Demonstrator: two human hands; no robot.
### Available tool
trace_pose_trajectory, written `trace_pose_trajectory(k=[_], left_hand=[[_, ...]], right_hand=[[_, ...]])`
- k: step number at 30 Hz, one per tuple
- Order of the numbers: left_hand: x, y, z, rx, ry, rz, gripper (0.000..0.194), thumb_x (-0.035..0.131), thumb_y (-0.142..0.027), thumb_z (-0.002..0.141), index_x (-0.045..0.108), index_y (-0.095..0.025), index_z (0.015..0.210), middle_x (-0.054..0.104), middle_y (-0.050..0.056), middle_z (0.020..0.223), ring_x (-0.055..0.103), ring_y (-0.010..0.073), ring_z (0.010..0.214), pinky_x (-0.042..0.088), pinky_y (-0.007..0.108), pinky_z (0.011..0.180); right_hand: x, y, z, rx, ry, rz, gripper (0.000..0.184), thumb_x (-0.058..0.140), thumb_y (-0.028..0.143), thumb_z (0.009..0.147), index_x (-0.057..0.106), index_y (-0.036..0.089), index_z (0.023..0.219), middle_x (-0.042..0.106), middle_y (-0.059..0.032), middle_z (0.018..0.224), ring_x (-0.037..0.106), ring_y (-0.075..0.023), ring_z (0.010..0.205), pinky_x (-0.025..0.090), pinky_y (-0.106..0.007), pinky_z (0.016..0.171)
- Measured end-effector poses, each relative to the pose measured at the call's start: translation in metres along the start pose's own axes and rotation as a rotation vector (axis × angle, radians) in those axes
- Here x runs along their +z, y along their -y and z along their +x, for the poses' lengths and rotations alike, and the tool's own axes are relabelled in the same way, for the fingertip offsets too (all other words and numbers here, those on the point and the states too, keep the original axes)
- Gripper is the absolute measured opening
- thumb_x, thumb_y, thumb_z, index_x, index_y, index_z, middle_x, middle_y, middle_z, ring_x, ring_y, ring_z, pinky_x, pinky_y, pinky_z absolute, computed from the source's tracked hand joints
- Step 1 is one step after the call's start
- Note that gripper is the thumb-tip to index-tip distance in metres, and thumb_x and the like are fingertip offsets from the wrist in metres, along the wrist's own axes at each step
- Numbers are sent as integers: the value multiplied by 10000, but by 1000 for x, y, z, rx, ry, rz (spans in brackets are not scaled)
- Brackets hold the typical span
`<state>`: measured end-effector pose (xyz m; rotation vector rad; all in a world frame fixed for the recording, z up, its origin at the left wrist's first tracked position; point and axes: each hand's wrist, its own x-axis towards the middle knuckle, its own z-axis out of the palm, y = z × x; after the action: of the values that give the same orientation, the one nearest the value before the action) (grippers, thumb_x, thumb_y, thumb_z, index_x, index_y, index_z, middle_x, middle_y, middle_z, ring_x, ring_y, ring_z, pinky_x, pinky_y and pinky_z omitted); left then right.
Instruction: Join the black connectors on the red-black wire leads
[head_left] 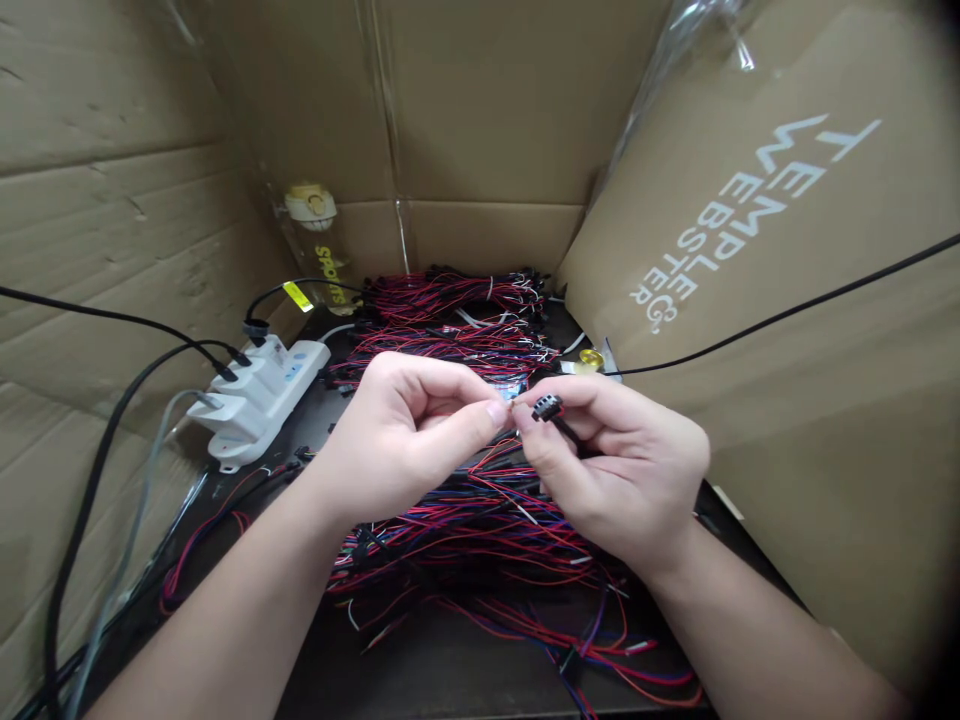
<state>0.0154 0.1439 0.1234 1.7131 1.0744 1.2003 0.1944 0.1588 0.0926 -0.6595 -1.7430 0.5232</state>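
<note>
My right hand (622, 465) is closed on a small black connector (547, 407), gripping it between thumb and fingers. My left hand (409, 430) pinches a thin wire end right against that connector; the wire is mostly hidden by my fingertips. Both hands hover above a loose heap of red, blue and black wires (487, 530) on a dark table (435, 670). Bundled wire harnesses (450, 295) with black connectors lie farther back.
A white power strip (259, 395) with plugged black and grey cables sits at the left. A clear bottle (319, 245) stands at the back. Cardboard walls (750, 300) enclose all sides. A black cable (787, 310) crosses the right cardboard. A yellow tape roll (591, 358) lies near it.
</note>
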Motion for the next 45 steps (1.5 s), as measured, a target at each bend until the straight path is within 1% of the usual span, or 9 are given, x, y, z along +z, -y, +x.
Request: trace_pose_trajectory(k=[4,7,11,15,21,31,35,39,45], left_hand=[[3,-2,-3,100,-53,154,188,663,-213,853,764,-152,707,402,-55,460,301,43,418,224,182,379],[6,-2,-4,263,-118,294,153,657,-145,836,763,-147,725,321,-87,423,260,29,389,200,171,365],[8,4,-4,516,-174,471,104,669,-96,819,742,-146,765,378,-102,432,298,16,376,236,163,376],[8,13,-5,689,-231,676,66,673,-117,826,717,-165,818,448,-90,460,371,40,406,318,199,437],[5,22,-9,700,-226,806,61,656,-198,864,686,-235,826,561,-50,510,467,92,431,388,263,488],[-6,13,-8,750,-183,910,62,645,-195,883,707,-200,881,487,-74,469,469,85,428,360,243,468],[-9,9,-7,691,-196,867,67,649,-200,885,715,-203,874,472,-86,465,415,61,391,340,222,451],[-10,10,-6,691,-217,842,59,660,-200,868,711,-202,839,434,-93,447,371,57,374,330,225,448],[-10,13,-8,682,-181,874,85,636,-210,894,716,-223,869,407,-89,431,404,81,382,344,260,477]], right_hand=[[2,-1,-1,-6,-25,-35,55,678,117,864,673,139,915,594,40,564,477,-60,449,389,-201,428],[3,3,0,91,-42,-16,26,671,133,866,669,137,891,645,19,587,519,-71,430,409,-205,414],[5,10,0,273,-53,86,62,663,193,886,651,153,841,621,37,532,492,-71,347,382,-195,345],[7,14,-1,325,-72,114,81,672,218,866,650,156,817,628,28,540,488,-71,347,374,-180,322],[7,13,-3,317,-73,48,66,685,203,846,655,148,823,633,19,530,492,-71,364,393,-177,341],[3,16,0,298,-18,37,98,680,222,883,675,127,857,634,13,529,515,-90,353,412,-202,331],[0,12,1,189,20,68,66,680,183,896,693,130,932,616,38,527,506,-67,360,395,-180,339],[-2,7,2,88,35,15,52,674,164,893,691,132,929,596,44,512,496,-65,379,395,-182,358],[0,7,0,57,2,-154,54,668,187,896,686,136,898,595,35,532,492,-68,413,397,-201,405]])
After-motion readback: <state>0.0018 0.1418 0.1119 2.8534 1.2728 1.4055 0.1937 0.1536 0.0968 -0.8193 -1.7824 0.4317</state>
